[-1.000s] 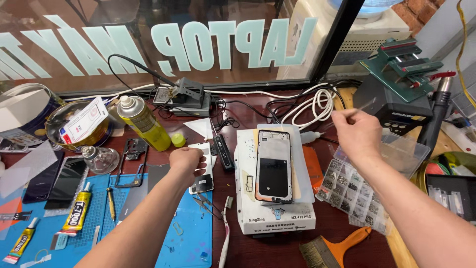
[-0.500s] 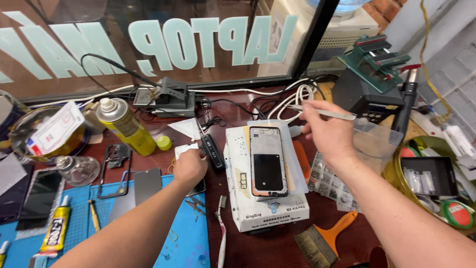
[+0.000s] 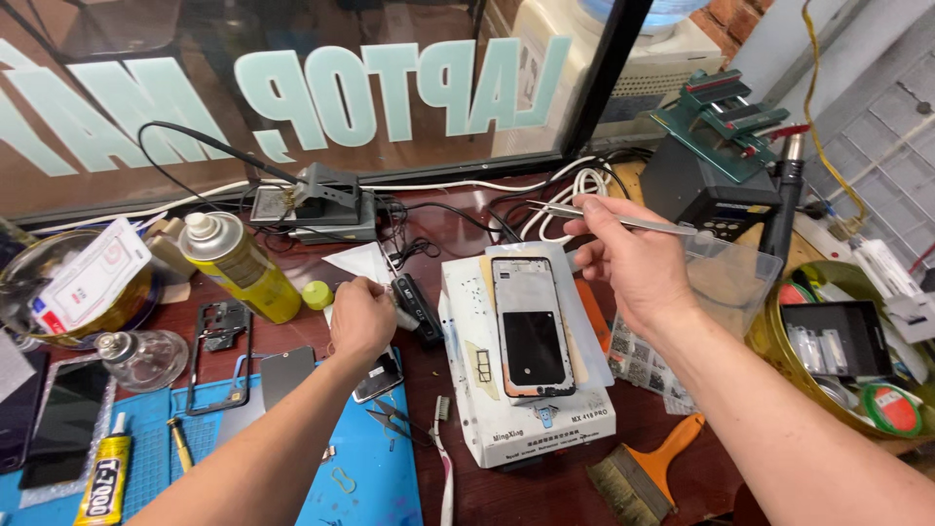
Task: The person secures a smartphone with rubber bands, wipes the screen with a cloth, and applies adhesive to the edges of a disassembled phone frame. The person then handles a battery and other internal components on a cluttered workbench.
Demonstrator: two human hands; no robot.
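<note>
overhead, tweezers [image 3: 623, 220] above phone [image 3: 531, 326]

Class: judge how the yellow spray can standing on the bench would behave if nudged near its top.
The yellow spray can is tall and narrow and looks tilted, so it would probably tip. Being round, it would likely roll once down. Its smooth side may feel slippery.

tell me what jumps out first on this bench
The opened phone lying flat on the white box at centre. Just above it the right hand holds thin tweezers, while the left hand rests by the blue mat, right of the yellow spray can.
</note>
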